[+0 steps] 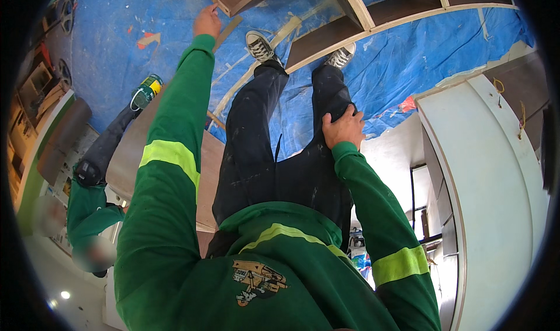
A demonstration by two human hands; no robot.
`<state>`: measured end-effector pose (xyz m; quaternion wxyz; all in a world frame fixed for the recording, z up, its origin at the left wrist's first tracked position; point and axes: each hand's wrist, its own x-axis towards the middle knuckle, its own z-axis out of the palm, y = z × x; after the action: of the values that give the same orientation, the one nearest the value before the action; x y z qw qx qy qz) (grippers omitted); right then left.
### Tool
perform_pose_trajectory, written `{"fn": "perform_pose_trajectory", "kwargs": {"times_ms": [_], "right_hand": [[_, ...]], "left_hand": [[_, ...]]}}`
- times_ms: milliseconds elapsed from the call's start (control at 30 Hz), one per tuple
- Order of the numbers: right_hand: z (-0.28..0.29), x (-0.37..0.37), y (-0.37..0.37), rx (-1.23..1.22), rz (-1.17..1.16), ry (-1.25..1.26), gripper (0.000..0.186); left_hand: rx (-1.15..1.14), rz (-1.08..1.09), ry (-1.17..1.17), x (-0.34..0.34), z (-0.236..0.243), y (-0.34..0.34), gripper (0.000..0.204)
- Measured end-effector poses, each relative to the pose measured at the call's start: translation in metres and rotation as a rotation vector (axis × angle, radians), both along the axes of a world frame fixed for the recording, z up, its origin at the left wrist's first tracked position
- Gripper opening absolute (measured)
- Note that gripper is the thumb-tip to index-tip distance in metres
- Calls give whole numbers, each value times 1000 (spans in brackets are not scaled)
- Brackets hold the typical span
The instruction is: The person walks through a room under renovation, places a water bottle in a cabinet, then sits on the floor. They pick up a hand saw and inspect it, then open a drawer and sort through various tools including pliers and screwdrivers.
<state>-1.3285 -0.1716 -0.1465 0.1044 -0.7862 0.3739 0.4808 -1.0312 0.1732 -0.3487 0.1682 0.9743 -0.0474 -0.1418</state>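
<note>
My left hand [207, 23] reaches forward to the corner of a dark brown wooden cabinet frame [228, 3]. Its fingers are curled together at the frame's lower edge; whatever they may pinch is too small to make out. Beside that wrist, a narrow wood strip [227, 33] lies on the blue sheet. My right hand [343, 128] rests on my right thigh [332, 100], fingers apart and holding nothing.
Blue plastic sheeting [396, 68] covers the floor. A long compartmented cabinet frame [326, 36] lies by my shoes. At left, a co-worker in green [87, 205] is near a brown panel [131, 150] and a yellow-green can [150, 86]. A white panel [461, 127] stands at right.
</note>
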Motion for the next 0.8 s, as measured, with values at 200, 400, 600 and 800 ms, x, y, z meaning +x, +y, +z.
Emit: {"fn": "perform_pose_trajectory", "kwargs": {"times_ms": [200,400,600,800], "right_hand": [[1,7,-2,19,-17,12,77],[-4,8,4,4,22,0,75],[-1,17,11,-3,64,9,74],[-6,27,20,-18,161,7,73]], "left_hand": [[-134,79,134,13,8,11,33],[-689,404,308,0,-11,8,43],[-831,642,284,-15,-4,-7,62],[-921,828,282,-16,-25,-12,66]]}}
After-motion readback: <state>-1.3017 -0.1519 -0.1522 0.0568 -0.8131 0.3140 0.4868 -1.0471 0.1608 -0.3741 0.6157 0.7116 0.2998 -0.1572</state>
